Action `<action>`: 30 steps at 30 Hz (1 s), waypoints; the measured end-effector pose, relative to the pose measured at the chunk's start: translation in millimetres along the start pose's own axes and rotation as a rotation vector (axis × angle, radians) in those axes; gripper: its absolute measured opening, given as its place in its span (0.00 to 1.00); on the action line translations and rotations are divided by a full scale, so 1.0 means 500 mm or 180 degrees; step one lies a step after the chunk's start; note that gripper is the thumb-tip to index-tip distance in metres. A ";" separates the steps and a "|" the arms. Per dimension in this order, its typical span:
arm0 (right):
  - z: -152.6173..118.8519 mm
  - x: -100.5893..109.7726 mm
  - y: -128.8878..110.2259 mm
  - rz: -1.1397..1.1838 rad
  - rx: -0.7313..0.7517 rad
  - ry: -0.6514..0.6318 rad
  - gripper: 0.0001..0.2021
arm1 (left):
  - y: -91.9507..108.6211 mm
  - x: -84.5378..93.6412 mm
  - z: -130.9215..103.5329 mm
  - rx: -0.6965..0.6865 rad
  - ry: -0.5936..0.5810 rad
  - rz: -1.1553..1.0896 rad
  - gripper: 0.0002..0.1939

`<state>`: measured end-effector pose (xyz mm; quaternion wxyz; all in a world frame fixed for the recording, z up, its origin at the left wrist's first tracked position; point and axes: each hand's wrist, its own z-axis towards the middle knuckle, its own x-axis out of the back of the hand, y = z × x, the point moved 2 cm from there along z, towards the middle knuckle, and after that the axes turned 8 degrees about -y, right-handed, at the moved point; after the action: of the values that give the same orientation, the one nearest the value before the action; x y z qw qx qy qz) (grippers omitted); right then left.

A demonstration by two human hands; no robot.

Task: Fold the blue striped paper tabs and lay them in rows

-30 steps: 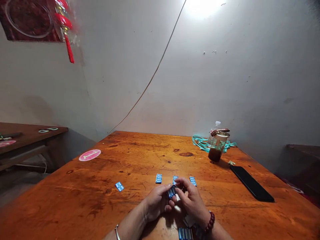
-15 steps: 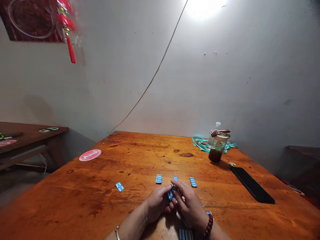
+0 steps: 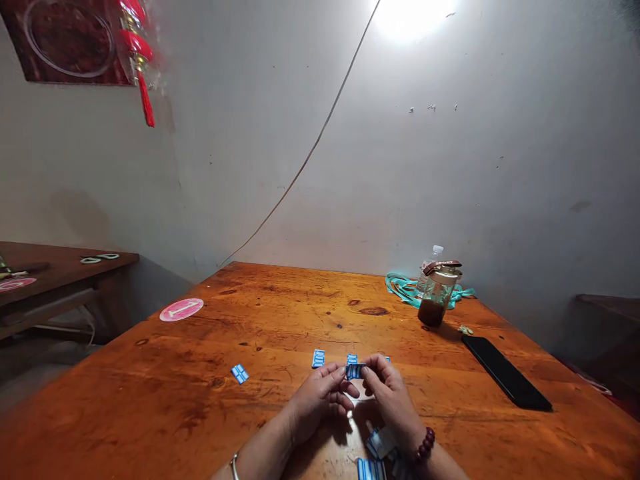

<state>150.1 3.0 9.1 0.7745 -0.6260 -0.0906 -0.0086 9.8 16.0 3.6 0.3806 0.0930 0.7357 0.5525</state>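
Note:
A small blue-and-white striped flat piece [image 3: 355, 371] is pinched at its two ends between my hands, above the wooden table [image 3: 280, 313]. My left hand [image 3: 323, 398] grips its left end with thumb and forefinger; the other fingers curl loosely below. At its right end, my right hand [image 3: 391, 393] holds it the same way. Similar striped pieces lie just beyond: one on the left [image 3: 319, 359], one behind the held piece [image 3: 352, 358], and one mostly covered by my right hand. Near my right wrist are a striped stack [image 3: 371, 469] and some loose pieces [image 3: 383, 441].
Another blue-and-white piece [image 3: 239, 373] lies apart on the left, with a pink round sticker [image 3: 181, 309] farther off. To the right are a black phone [image 3: 505, 372], a jar of dark liquid [image 3: 436, 303], a plastic bottle [image 3: 425, 270] and a turquoise strap [image 3: 400, 287].
The striped piece has come up and turned, now stretched between both hands' fingertips. My hands have moved apart, and my right hand now covers most of the right-hand piece on the table.

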 end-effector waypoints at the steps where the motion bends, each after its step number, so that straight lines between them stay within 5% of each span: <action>1: 0.002 0.001 0.003 0.0182 -0.0081 -0.0024 0.09 | 0.002 0.000 0.000 -0.0028 0.0011 0.0016 0.16; 9: 0.005 -0.003 0.005 0.0630 -0.0155 -0.0143 0.12 | -0.001 0.005 0.002 -0.0087 0.0180 -0.0148 0.13; 30: -0.012 -0.020 -0.008 -0.0706 0.0586 -0.0209 0.10 | -0.002 0.012 0.010 -0.0162 0.0714 0.0382 0.14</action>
<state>140.5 -4.6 10.1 0.8196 -0.5384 -0.1849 -0.0653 9.3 22.8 -0.8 0.2645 0.0648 0.7525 0.5997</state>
